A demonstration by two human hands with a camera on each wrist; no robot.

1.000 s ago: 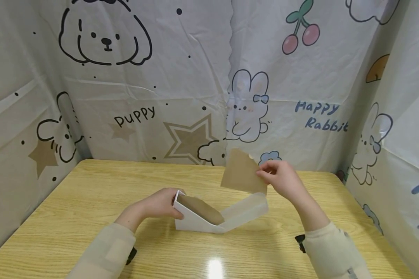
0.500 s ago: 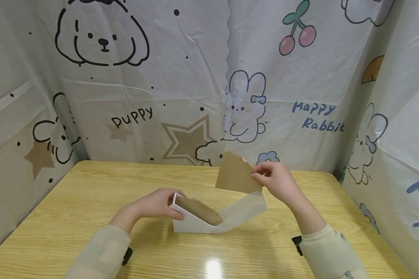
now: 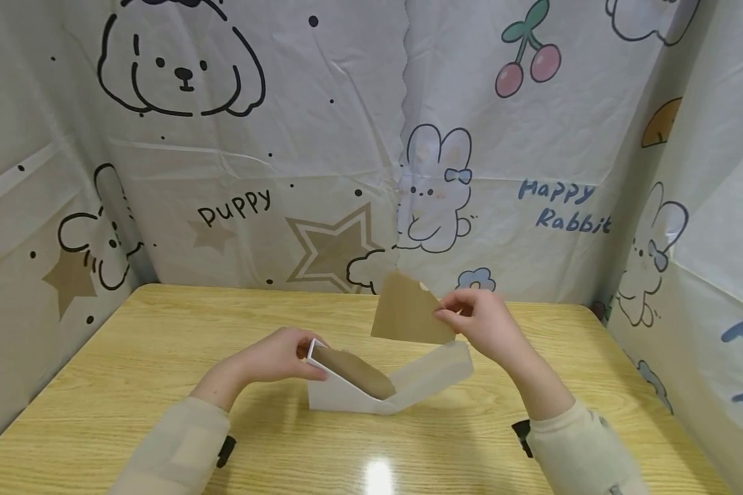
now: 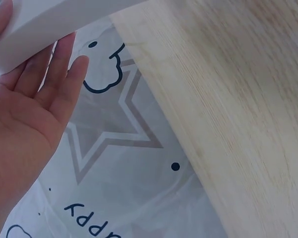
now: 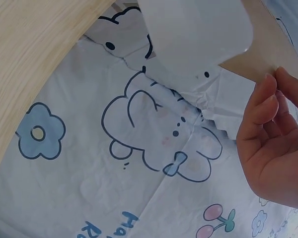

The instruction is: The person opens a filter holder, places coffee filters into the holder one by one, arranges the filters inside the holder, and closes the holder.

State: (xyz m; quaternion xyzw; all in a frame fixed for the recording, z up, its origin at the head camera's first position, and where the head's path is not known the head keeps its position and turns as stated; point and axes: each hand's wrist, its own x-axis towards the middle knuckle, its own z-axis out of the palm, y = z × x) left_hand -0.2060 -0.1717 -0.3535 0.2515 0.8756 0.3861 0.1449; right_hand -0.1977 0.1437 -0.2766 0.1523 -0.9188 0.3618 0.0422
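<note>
My left hand (image 3: 278, 356) grips the left end of a white box (image 3: 340, 394), thumb on the near side and fingers behind. In the left wrist view the fingers reach along the box wall (image 4: 54, 32). The box's translucent lid (image 3: 433, 377) is hinged back to the right, and a stack of brown coffee filters (image 3: 358, 371) sits inside. Above the lid, my right hand (image 3: 486, 322) pinches one brown coffee filter (image 3: 406, 313) by its right edge between thumb and forefinger. The right wrist view shows the filter's crimped edge (image 5: 275, 22) beyond the fingertips.
The box stands on a light wooden table (image 3: 297, 457). Behind the table and along both sides hangs a white printed curtain (image 3: 340, 151) with cartoon animals. Dark wrist straps (image 3: 225, 452) show at both sleeves.
My right hand has moved left with the coffee filter, bringing it closer over the box. The left hand keeps its grip and the box has hardly shifted.
</note>
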